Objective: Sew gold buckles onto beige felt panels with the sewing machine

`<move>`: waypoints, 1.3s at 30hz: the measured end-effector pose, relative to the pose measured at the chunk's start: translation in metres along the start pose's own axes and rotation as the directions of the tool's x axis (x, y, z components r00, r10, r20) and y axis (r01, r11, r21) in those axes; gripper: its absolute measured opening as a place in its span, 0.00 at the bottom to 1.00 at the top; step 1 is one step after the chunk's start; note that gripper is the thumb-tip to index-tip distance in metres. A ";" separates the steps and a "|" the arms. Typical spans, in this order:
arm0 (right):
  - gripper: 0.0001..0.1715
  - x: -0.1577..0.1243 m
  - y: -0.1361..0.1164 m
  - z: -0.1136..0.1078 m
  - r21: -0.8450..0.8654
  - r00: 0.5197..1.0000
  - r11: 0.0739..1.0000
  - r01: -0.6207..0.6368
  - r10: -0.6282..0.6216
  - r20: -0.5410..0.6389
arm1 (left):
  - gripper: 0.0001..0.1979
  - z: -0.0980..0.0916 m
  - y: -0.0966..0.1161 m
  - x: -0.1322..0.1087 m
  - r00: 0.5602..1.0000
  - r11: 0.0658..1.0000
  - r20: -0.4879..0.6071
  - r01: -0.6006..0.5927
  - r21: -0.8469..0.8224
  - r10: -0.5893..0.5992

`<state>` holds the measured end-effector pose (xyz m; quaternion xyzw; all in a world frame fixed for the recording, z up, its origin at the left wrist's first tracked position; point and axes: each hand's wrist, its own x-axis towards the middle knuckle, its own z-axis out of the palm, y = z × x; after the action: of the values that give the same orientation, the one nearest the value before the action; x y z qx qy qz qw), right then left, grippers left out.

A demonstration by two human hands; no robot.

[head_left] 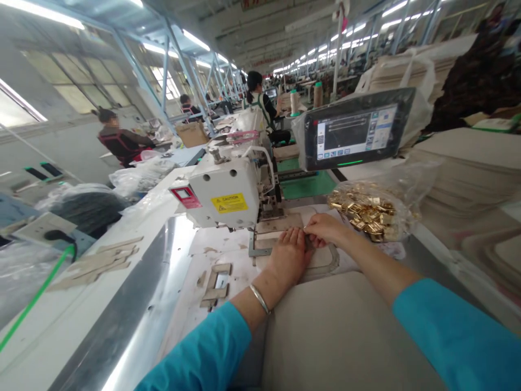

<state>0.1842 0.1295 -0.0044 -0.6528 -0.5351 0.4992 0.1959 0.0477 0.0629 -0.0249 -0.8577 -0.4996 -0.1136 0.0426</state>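
My left hand [288, 254] lies palm down on a beige fabric piece [280, 224] beside the sewing machine's head, its fingers stretched out. Close against it, my right hand [325, 230] has thumb and fingers pinched together near the left fingertips. A small pale bit shows at that pinch, too small to name. A grey metal clamp frame [260, 252] sits at the fabric, partly under my left hand. The white sewing machine [228, 190] stands just beyond. A large beige panel [345, 336] spreads toward me below both forearms.
A plastic bag of gold metal fittings [372, 214] lies right of my hands, under a control screen [358, 130]. Stacked beige panels [472, 184] stand at the right. Cut strips [101, 263] and a notched template [215, 285] lie left. Several people sit farther back.
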 end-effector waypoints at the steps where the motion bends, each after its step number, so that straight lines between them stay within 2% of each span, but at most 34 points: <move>1: 0.12 0.001 0.001 0.001 -0.009 1.000 1.000 0.000 0.000 -0.008 | 0.25 0.000 0.000 -0.001 1.000 1.000 -0.004 0.008 0.000 -0.008; 6: 0.11 0.006 0.004 0.003 -0.080 1.000 0.997 0.003 -0.005 -0.018 | 0.21 -0.009 -0.014 -0.013 0.999 0.999 0.010 0.053 -0.001 -0.053; 11: 0.10 0.003 0.004 0.003 -0.026 1.000 1.000 -0.007 0.006 -0.030 | 0.20 -0.022 -0.042 -0.039 0.985 0.982 -0.026 0.171 0.079 -0.169; 14: 0.11 -0.003 0.001 0.003 0.001 0.999 1.000 -0.023 0.023 -0.037 | 0.20 -0.023 -0.052 -0.049 0.981 0.976 -0.041 0.194 0.101 -0.191; 19: 0.10 -0.012 -0.008 0.000 0.033 0.999 0.998 -0.052 0.052 -0.010 | 0.22 -0.014 -0.058 -0.054 0.984 0.984 -0.064 0.169 0.054 -0.166; 24: 0.10 -0.012 -0.013 0.001 -0.040 0.997 0.996 -0.074 0.072 -0.033 | 0.16 -0.009 -0.069 -0.063 0.991 0.994 -0.080 0.101 -0.049 -0.105; 30: 0.11 0.001 -0.007 0.001 -0.203 0.993 0.978 -0.042 0.018 -0.116 | 0.10 -0.009 -0.073 -0.064 0.995 0.997 -0.080 0.055 -0.045 -0.058; 35: 0.11 0.008 -0.003 0.001 -0.325 0.995 0.945 0.034 -0.064 -0.082 | 0.08 -0.011 -0.078 -0.063 0.994 0.997 -0.071 0.080 -0.024 -0.081; 39: 0.13 0.008 -0.008 0.013 -0.331 0.994 0.942 0.048 -0.076 -0.073 | 0.09 -0.017 -0.090 -0.069 0.996 0.997 -0.049 0.078 -0.024 -0.079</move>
<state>0.1685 0.1355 -0.0072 -0.6798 -0.6224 0.3681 0.1223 -0.0658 0.0463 -0.0286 -0.8348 -0.5304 -0.1420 0.0412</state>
